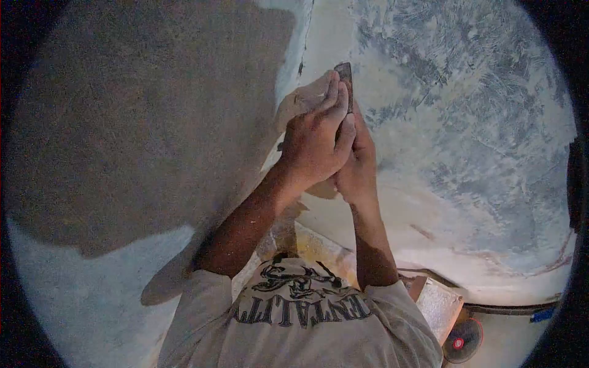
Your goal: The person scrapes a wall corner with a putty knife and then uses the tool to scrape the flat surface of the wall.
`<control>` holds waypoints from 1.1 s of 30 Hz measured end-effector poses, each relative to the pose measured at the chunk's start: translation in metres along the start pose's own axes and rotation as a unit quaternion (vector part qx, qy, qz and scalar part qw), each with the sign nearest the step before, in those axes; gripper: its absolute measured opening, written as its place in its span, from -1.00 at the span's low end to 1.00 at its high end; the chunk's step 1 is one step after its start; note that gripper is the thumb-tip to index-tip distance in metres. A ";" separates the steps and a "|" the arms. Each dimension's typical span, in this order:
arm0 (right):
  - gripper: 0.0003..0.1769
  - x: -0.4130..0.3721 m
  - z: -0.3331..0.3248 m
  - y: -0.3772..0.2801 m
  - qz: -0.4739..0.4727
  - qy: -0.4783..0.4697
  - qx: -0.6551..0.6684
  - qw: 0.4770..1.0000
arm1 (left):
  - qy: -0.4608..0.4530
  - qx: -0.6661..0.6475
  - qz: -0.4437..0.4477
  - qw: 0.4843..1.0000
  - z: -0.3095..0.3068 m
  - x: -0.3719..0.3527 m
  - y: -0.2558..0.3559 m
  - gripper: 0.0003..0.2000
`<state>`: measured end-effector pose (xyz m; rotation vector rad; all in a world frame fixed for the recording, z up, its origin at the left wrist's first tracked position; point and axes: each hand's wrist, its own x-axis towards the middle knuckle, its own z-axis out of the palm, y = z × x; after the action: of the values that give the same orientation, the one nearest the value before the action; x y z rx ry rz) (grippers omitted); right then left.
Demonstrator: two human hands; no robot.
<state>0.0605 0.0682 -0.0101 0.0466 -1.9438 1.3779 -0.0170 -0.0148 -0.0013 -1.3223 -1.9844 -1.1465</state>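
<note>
My left hand (314, 142) and my right hand (361, 164) are raised together against the corner between two wall surfaces. Between them is a narrow dark flat block (345, 75), its top end standing out above my fingertips. My left fingers are together and stretched along the block's left side. Behind them, my right hand wraps it from the right, and its fingers are mostly hidden. The block lies close to the pale strip (331, 37) at the corner; whether it touches cannot be made out.
On the right is a wall (454, 92) with patchy white and blue-grey plaster. A grey-brown area (147, 122) with pale edges covers the left. Below right are a shiny silver box (438, 306) and a round dark object with a red centre (463, 341).
</note>
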 end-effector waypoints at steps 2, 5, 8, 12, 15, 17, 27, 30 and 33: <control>-0.48 -0.003 0.006 0.011 0.011 0.007 -0.008 1.000 | -0.001 -0.041 -0.027 0.999 0.004 -0.001 0.003 -0.45; -0.48 -0.009 0.011 -0.025 0.109 0.019 0.038 0.993 | -0.007 -0.049 -0.023 0.999 0.008 -0.006 0.002 -0.44; -0.47 -0.012 0.007 -0.034 0.142 0.019 0.065 0.988 | -0.002 -0.035 -0.012 0.999 0.006 0.000 0.000 -0.44; -0.45 -0.008 0.000 0.002 0.007 0.007 0.071 0.997 | -0.011 -0.002 0.000 1.000 0.001 -0.003 0.002 -0.44; -0.43 0.006 0.003 0.003 0.026 -0.011 0.055 0.998 | 0.012 -0.065 -0.034 0.997 0.004 -0.002 0.000 -0.46; -0.42 0.004 0.004 0.006 0.040 -0.015 0.041 0.998 | 0.010 -0.059 -0.031 0.998 -0.003 0.002 -0.004 -0.47; -0.46 -0.012 0.004 -0.003 0.076 -0.006 0.042 0.996 | -0.028 -0.096 -0.055 0.993 -0.008 -0.003 0.004 -0.48; -0.47 -0.005 0.000 -0.002 0.092 -0.016 0.047 0.995 | -0.014 -0.062 -0.051 0.997 0.006 -0.007 0.007 -0.47; -0.48 0.005 0.001 0.001 0.084 -0.023 0.037 0.996 | 0.033 -0.028 -0.017 0.999 0.003 -0.002 0.003 -0.46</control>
<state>0.0566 0.0698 -0.0078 -0.0519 -1.9706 1.5694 -0.0135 -0.0130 -0.0037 -1.2666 -1.9476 -1.2546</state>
